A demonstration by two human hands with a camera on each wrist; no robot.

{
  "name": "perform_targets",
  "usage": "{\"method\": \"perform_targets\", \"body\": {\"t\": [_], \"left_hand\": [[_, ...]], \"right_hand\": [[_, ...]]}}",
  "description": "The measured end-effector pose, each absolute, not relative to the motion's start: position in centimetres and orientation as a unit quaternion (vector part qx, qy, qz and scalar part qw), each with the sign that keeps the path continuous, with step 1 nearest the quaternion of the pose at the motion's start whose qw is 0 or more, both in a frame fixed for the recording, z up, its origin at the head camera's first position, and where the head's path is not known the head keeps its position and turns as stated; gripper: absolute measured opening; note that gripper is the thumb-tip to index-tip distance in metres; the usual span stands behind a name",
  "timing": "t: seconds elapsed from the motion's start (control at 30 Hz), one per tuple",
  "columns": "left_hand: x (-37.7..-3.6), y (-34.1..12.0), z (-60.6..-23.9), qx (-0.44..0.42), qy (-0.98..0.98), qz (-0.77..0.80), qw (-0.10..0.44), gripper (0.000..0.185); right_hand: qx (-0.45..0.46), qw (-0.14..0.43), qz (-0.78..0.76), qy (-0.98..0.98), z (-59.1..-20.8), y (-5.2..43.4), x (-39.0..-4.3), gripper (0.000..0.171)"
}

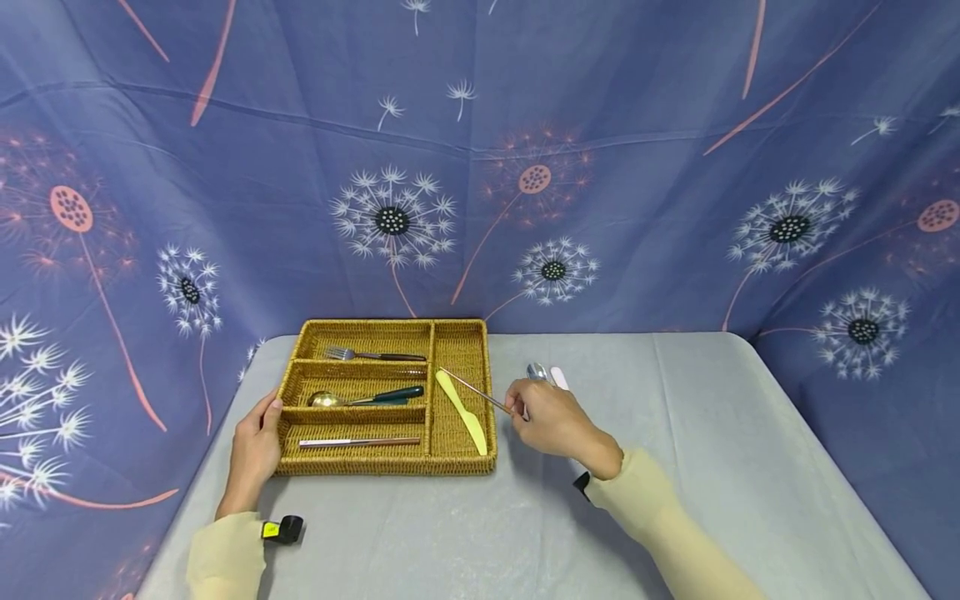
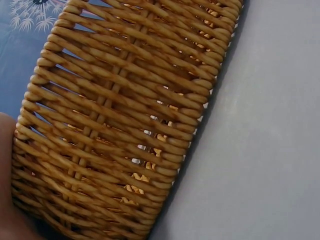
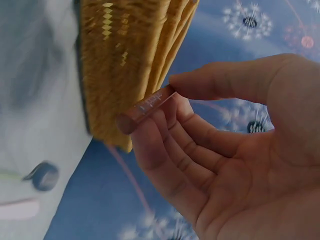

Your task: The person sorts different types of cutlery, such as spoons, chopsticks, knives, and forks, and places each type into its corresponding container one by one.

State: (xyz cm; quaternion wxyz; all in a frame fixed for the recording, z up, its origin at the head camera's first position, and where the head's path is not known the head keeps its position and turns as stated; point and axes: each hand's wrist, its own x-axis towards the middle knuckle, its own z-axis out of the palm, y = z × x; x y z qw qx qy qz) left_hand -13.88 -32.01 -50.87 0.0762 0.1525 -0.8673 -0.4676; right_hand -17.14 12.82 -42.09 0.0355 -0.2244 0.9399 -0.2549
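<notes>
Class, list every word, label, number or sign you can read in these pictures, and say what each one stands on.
No text can be read for certain.
Brown utensil handle pinched by the right hand: faint stamped marks, too blurred to read.
Yellow tag on the left wrist strap: too small to read.
Wicker cutlery tray, cutlery and dandelion cloth: no writing.

1. A blue cloth backdrop (image 1: 645, 108) printed with white and orange dandelion heads fills the upper frame and both sides.
2. A table (image 1: 750, 467) under a pale grey cloth takes the lower middle.
3. Light falls evenly, with only soft shadows.
</notes>
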Motion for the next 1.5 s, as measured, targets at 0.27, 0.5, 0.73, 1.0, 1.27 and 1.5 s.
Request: {"method": "perform_targets", "body": {"t": [0.27, 0.5, 0.73, 1.0, 1.27, 1.5], "left_hand": [[-13.9, -32.0, -50.9, 0.151, -0.868, -0.467, 0.075, 0.06], [-13.8, -32.0, -50.9, 0.153, -0.867, -0.468, 0.075, 0.06], [-14.0, -31.9, -50.8, 0.152, -0.867, -0.469, 0.074, 0.061], [-13.9, -31.9, -50.7, 0.151, -0.867, -0.469, 0.076, 0.06], [-13.8, -32.1, -50.8, 0.155, -0.866, -0.47, 0.069, 0.062], [-13.9, -32.1, -50.9, 0.156, -0.867, -0.468, 0.075, 0.061]], "right_hand": [[-0.315, 0.026, -0.215, 0.924, -41.9, 8.5, -17.4, 0.023], [-0.359, 0.036, -0.19, 0.913, -41.6, 5.0, -17.7, 0.024], [-0.376, 0.058, -0.163, 0.91, -41.3, 1.9, -18.0, 0.028], [-0.401, 0.077, -0.144, 0.901, -41.3, -1.8, -18.1, 0.038], [-0.42, 0.093, -0.118, 0.895, -42.0, -4.3, -18.0, 0.051], [-0.41, 0.097, -0.093, 0.902, -42.6, -5.7, -18.1, 0.051]]}}
